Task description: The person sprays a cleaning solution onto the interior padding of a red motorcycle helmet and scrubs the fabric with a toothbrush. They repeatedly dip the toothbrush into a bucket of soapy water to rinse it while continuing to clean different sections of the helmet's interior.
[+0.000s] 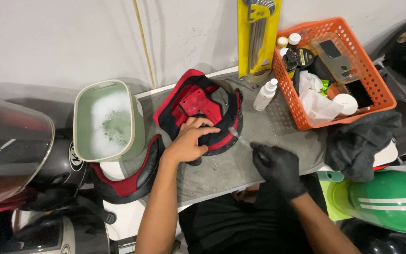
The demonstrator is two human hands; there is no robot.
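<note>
A red and black helmet liner (pixel 196 101) lies on a grey mat (pixel 240 169). My bare left hand (pixel 190 140) presses down on the liner's near edge, fingers curled over the fabric. My right hand (pixel 278 167), in a black glove, hovers just right of the liner. It pinches a thin pale brush (pixel 238 135), blurred by motion, whose tip is at the liner's right rim.
A pale green tub of soapy water (pixel 109 123) stands left of the liner, and a red and black neck pad (pixel 139 174) lies below it. A white spray bottle (pixel 265 94), an orange basket (pixel 377 89) of supplies, a dark cloth (pixel 360 143) and a green helmet (pixel 391 200) are on the right. A black visored helmet (pixel 19 155) is far left.
</note>
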